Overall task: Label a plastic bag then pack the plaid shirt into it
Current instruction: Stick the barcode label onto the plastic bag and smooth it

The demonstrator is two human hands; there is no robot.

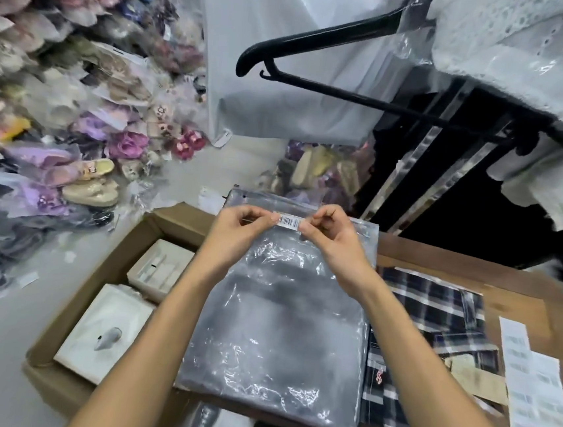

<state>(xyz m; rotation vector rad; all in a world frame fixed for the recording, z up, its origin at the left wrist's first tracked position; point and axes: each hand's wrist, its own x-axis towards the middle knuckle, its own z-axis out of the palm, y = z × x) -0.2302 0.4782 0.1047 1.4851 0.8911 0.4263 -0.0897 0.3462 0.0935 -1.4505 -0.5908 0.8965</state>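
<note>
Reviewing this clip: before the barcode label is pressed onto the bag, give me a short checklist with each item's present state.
1. Barcode label held at both ends, left hand and right hand: ok.
2. Label over the plastic bag, near its far end: ok.
3. Label already stuck down: cannot tell.
4. Bag lying flat on the table: ok.
5. Plaid shirt beside the bag, not yet packed: ok.
6. Label sheets within reach on the right: ok.

We are in a clothing and footwear stockroom or packing room: bagged shoes heaped along the floor, garments in plastic covers on black hangers, a cardboard carton of packed goods, and barcode label sheets on the wooden worktop.
</note>
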